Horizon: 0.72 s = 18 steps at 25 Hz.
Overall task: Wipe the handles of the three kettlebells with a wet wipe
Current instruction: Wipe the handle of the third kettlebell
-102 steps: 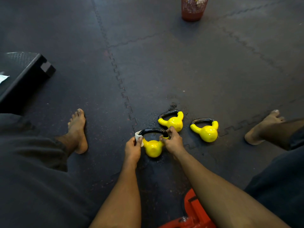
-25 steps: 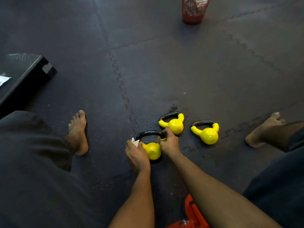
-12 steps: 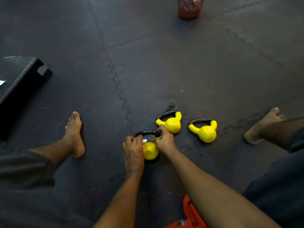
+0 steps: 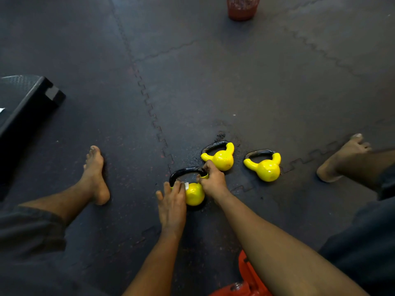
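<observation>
The nearest small yellow kettlebell with a glossy black handle (image 4: 193, 194), near centre on the dark rubber floor mat (image 4: 213, 82), is steadied by the clenched right hand (image 4: 212, 181); the white wet wipe (image 4: 186, 185), pinched under the left hand (image 4: 172, 202), is best drawn firmly round the whole handle.

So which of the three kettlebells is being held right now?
The nearest kettlebell: left hand and right hand grip its handle; the other two kettlebells lie untouched.
</observation>
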Each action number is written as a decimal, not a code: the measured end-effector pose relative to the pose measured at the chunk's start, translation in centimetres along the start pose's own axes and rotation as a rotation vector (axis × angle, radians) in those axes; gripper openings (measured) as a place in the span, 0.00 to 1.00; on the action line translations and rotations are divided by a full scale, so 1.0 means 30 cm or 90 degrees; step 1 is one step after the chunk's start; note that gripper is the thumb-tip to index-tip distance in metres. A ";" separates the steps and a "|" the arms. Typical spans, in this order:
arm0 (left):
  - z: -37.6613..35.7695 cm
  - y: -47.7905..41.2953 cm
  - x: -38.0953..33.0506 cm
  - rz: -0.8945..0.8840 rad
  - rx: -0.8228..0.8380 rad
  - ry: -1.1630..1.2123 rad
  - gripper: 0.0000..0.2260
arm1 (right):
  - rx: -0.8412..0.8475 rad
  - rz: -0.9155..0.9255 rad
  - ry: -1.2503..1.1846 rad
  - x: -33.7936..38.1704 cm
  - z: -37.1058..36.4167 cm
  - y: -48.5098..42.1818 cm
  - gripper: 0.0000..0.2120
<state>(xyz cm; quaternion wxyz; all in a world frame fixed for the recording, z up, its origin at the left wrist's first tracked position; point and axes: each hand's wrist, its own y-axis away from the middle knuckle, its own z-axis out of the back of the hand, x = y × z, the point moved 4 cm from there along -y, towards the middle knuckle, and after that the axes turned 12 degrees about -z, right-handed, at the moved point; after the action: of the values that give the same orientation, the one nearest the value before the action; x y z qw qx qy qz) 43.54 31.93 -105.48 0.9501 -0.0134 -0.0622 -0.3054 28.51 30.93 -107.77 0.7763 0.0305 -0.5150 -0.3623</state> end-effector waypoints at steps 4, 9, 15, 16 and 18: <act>0.007 0.011 0.003 0.000 0.012 0.008 0.16 | -0.004 0.014 0.025 0.008 -0.012 -0.004 0.10; 0.020 0.065 0.021 0.101 -0.081 0.089 0.04 | -0.016 0.010 0.029 0.016 -0.014 -0.002 0.10; -0.008 0.061 0.207 0.537 -0.159 0.392 0.07 | 0.002 0.022 -0.024 -0.021 0.016 0.020 0.12; -0.009 0.029 0.210 0.523 -0.172 0.465 0.08 | -0.001 0.026 -0.031 -0.024 0.020 0.030 0.12; -0.014 -0.034 0.158 0.440 -0.150 0.582 0.10 | -0.012 0.031 -0.042 -0.031 0.025 0.051 0.13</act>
<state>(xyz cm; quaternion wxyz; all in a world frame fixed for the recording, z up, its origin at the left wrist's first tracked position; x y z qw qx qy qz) 46.81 28.31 -105.30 0.9169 -0.0055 0.3967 0.0429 28.52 32.84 -107.49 0.7680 -0.0015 -0.5371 -0.3488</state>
